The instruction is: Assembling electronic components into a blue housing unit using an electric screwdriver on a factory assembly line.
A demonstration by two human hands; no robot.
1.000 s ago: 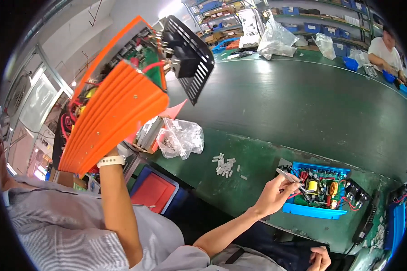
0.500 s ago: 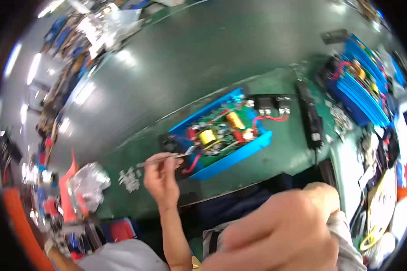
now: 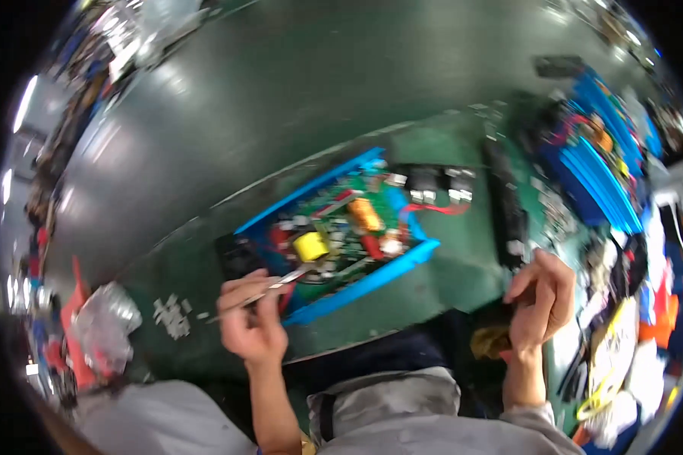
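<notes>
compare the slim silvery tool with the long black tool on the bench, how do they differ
The slim silvery tool is bright and metallic; the long black tool is dark.
The silvery tool is much thinner, the black one thicker.
The left hand has the silvery tool in its grip, while the black tool lies on the bench.
Both are long and narrow.

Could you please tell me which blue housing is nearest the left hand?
The central blue housing, with the left hand beside its near-left corner; the other blue housings sit together at far right.
</notes>
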